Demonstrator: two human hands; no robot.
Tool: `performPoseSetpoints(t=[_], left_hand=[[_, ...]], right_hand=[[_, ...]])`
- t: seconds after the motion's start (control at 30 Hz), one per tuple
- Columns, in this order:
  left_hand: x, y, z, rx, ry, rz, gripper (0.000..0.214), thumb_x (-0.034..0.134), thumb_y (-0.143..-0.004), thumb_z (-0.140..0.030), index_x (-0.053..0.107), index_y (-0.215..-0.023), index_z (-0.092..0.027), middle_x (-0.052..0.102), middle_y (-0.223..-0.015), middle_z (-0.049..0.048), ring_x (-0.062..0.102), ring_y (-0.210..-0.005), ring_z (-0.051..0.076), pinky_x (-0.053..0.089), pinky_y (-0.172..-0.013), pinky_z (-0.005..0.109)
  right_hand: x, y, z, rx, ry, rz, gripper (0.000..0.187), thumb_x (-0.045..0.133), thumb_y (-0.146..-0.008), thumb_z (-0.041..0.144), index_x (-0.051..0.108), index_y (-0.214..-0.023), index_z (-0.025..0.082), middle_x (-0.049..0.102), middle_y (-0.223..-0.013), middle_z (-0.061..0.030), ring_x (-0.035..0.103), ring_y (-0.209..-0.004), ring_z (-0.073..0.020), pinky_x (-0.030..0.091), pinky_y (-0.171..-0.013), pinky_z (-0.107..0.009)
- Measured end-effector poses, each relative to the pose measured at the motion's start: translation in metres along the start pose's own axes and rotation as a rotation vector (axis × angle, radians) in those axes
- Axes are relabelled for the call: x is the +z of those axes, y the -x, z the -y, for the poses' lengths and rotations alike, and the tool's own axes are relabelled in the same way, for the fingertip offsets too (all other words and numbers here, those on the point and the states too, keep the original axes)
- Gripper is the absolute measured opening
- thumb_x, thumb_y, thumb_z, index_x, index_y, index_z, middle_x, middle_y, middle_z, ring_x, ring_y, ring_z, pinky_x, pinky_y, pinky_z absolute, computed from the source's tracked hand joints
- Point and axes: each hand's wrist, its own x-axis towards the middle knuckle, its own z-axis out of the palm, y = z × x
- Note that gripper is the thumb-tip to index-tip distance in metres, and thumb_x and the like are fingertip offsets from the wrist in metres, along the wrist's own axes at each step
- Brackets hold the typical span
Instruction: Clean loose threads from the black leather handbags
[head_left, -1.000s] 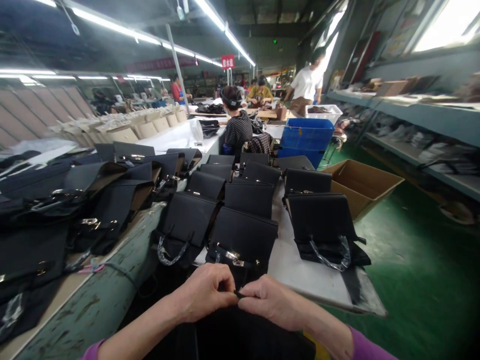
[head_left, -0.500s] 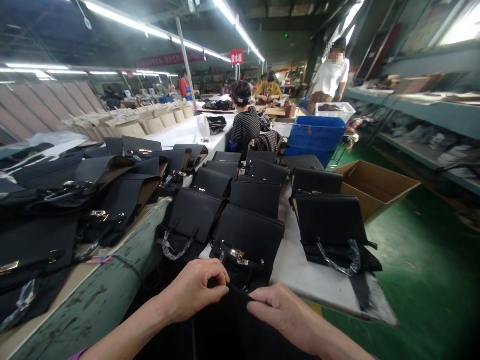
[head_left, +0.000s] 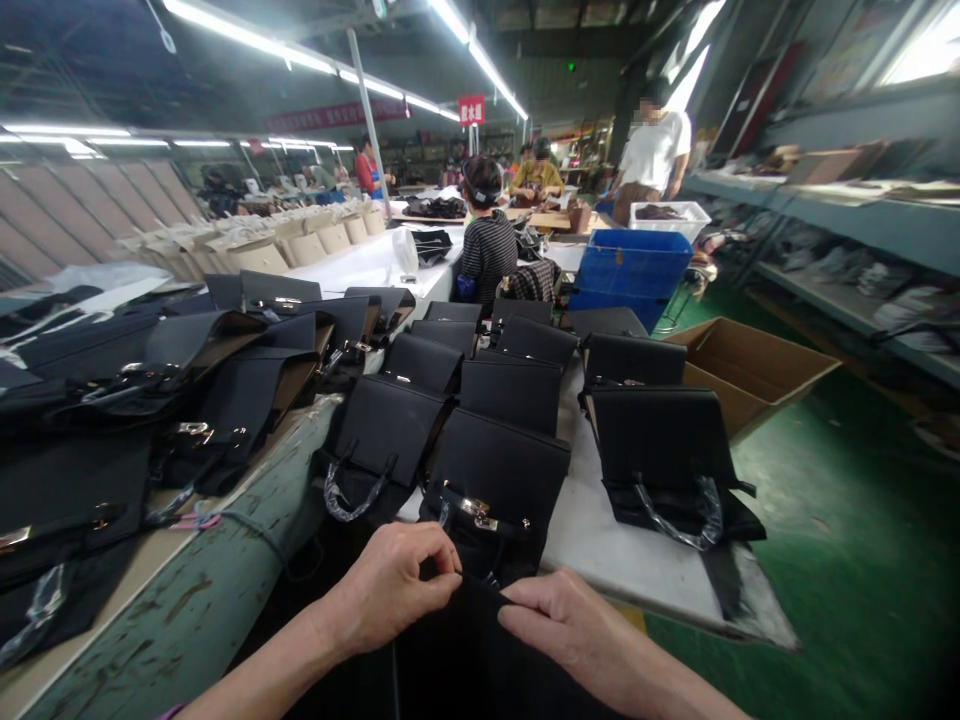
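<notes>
My left hand (head_left: 390, 590) and my right hand (head_left: 562, 625) are both closed in a pinch on the top edge of a black bag piece (head_left: 465, 650) in my lap, at the bottom middle of the head view. The two pinches are a short way apart along that edge. Just beyond my hands a black handbag (head_left: 491, 480) with a gold clasp lies on the white table (head_left: 600, 540). Rows of the same black handbags (head_left: 517, 390) run away from me on it.
More black bags (head_left: 150, 400) cover the bench on the left beyond a worn green rail (head_left: 225, 580). An open cardboard box (head_left: 742, 370) and a blue crate (head_left: 634, 275) stand right on the green floor. Several people work further back; one stands in a white shirt (head_left: 656, 150).
My hands have moved apart along the black edge; a second ago their fingertips met at one point. The view has shifted slightly, and the person in white has stepped a little.
</notes>
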Motion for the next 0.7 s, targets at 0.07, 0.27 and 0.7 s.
performPoseSetpoints(t=[0.07, 0.27, 0.7], left_hand=[[-0.001, 0.000, -0.001, -0.008, 0.003, 0.010, 0.012, 0.061, -0.077, -0.012, 0.059, -0.066, -0.017, 0.070, -0.078, -0.0023, 0.063, -0.072, 0.012, 0.044, -0.069, 0.022], [0.001, 0.000, 0.001, -0.014, 0.012, 0.017, 0.011, 0.061, -0.075, -0.011, 0.059, -0.066, -0.017, 0.070, -0.076, -0.0025, 0.062, -0.069, 0.011, 0.043, -0.067, 0.022], [-0.004, 0.005, 0.003, -0.087, 0.085, 0.046, 0.011, 0.062, -0.075, -0.014, 0.059, -0.065, -0.016, 0.068, -0.073, -0.0020, 0.060, -0.068, 0.012, 0.042, -0.065, 0.022]], right_hand=[[0.000, 0.000, 0.000, -0.009, 0.003, 0.006, 0.029, 0.045, -0.088, 0.018, 0.034, -0.061, 0.018, 0.028, -0.062, 0.0059, 0.027, -0.055, -0.0072, 0.020, -0.049, -0.023], [0.001, 0.001, -0.006, -0.057, 0.030, 0.027, 0.032, 0.047, -0.089, 0.018, 0.031, -0.061, 0.018, 0.025, -0.061, 0.0067, 0.025, -0.055, -0.0065, 0.020, -0.050, -0.022], [0.010, -0.047, 0.012, -0.116, 0.121, 0.047, 0.020, 0.063, -0.081, 0.026, 0.054, -0.066, 0.017, 0.042, -0.059, 0.0071, 0.038, -0.058, -0.0078, 0.025, -0.051, -0.021]])
